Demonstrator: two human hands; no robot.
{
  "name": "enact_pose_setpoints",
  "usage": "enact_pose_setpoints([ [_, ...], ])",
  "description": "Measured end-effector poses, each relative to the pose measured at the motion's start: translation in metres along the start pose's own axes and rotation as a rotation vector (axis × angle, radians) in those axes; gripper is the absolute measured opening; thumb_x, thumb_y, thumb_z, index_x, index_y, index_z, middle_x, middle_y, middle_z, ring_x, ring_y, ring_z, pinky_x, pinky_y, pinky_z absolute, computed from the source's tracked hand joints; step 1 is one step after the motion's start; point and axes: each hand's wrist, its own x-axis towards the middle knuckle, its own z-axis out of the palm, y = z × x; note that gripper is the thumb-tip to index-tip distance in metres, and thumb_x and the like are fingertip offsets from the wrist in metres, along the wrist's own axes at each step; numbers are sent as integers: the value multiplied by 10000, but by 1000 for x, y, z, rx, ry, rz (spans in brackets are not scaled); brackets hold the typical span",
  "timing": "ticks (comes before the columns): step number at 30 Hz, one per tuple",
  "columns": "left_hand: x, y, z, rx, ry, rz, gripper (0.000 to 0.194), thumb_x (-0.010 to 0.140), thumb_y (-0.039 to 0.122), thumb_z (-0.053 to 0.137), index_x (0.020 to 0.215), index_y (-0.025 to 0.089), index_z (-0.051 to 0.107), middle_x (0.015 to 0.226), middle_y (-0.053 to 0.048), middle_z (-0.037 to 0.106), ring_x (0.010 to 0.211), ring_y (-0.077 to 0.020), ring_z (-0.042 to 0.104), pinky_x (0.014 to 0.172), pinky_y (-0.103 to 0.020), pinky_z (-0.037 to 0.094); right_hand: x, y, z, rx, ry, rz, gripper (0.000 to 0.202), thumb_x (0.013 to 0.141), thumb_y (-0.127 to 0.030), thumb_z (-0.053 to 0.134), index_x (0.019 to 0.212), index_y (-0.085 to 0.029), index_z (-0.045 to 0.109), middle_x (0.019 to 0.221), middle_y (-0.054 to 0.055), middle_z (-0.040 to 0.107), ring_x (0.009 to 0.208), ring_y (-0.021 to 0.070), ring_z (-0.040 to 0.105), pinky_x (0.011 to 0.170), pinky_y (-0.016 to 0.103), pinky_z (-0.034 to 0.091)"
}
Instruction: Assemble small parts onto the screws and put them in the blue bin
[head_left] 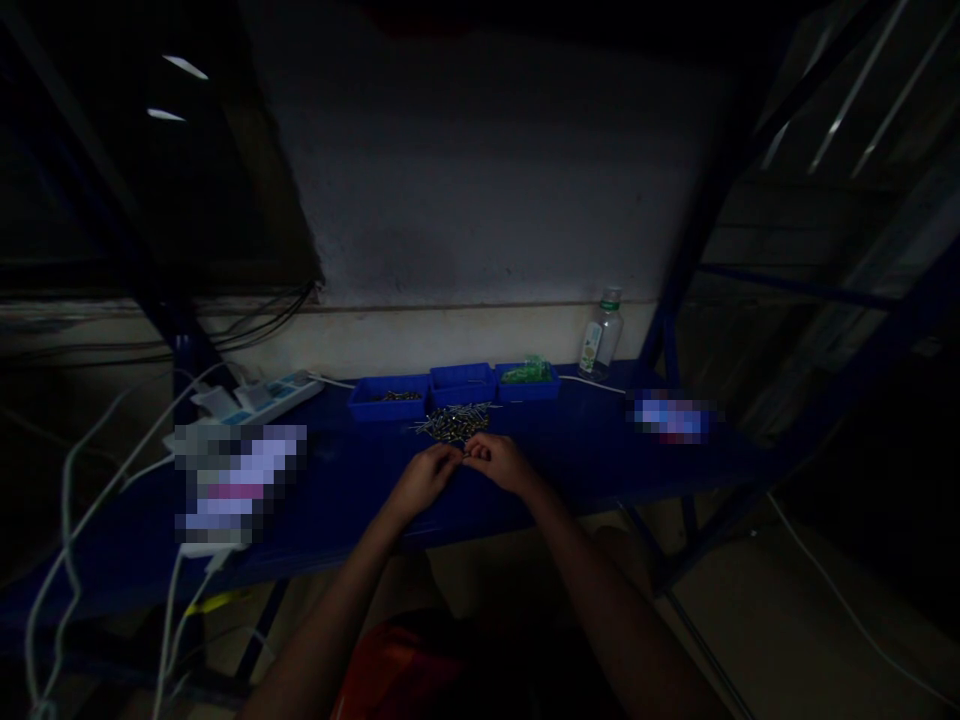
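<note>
My left hand [426, 482] and my right hand [498, 463] meet close together over the blue table [559, 455]. The fingertips of both are pinched, and whatever small thing is between them is too dark and tiny to name. Just beyond the fingers lies a pile of slim metal pieces [459, 421], some silvery and pin-like, others brass-coloured. Behind the pile stands a row of blue bins: the left bin [364, 408] holds some small metal pieces, the middle bin [457, 392] has a thin piece in it, and the right bin [551, 392] contains green plastic [531, 370].
A clear bottle [602, 340] stands against the wall at the back right. On the left are a power strip [289, 397] with plugs, white cables [67, 520] and a blurred-out device [244, 480]. Another blurred-out item [673, 416] lies at the right. Blue frame posts [694, 235] flank the table.
</note>
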Motion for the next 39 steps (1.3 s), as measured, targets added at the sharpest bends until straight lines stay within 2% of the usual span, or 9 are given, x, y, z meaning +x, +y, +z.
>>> enact_pose_setpoints([
  [5,1,-3,1,39,-18,-5,224,877,305,415,888,184,604,892,-50,649,843,-180,600,758,-261,436,1,0,-2,64,-12,-17,130,752,-236,619,868,-180,641,812,-7,650,690,100,555,633,197,415],
  [15,3,-4,2,53,-28,2,211,873,293,424,849,191,608,876,-47,653,826,-181,598,713,-252,433,-1,-3,-2,114,-13,3,208,767,-345,612,880,-178,663,836,17,678,736,127,607,653,216,444],
  [22,2,0,2,89,53,21,231,891,301,380,841,180,570,848,-54,611,802,-178,579,735,-272,426,0,3,0,-8,-15,16,127,776,-243,599,872,-174,644,818,21,664,738,127,603,678,226,451],
  [27,2,2,2,170,60,55,232,884,303,389,836,189,585,836,-48,617,776,-171,583,713,-263,440,0,0,2,-92,-50,-29,97,767,-206,604,856,-172,624,806,12,641,727,115,582,686,219,443],
  [30,15,-8,-8,260,153,-15,227,865,315,418,859,193,609,852,-45,642,786,-172,594,726,-255,448,2,1,1,-180,36,6,154,769,-233,609,916,-188,610,845,15,632,792,133,570,741,243,435],
  [34,46,-31,-39,341,327,-151,292,867,315,389,948,153,617,944,-92,643,873,-210,573,807,-314,429,5,5,-2,-440,241,185,208,812,-264,559,1005,-196,594,972,71,601,945,193,521,843,315,388],
  [37,64,-47,-62,392,418,-240,336,863,341,389,973,136,633,987,-133,626,943,-259,534,869,-383,384,6,10,-3,-553,214,313,250,818,-297,553,1038,-183,590,1009,106,580,968,222,505,843,334,376],
  [39,70,-54,-70,419,442,-297,354,847,375,416,970,139,649,993,-150,618,964,-289,516,877,-415,368,8,13,-3,-571,184,347,234,824,-305,547,1018,-187,599,1001,104,580,956,218,510,830,325,375],
])
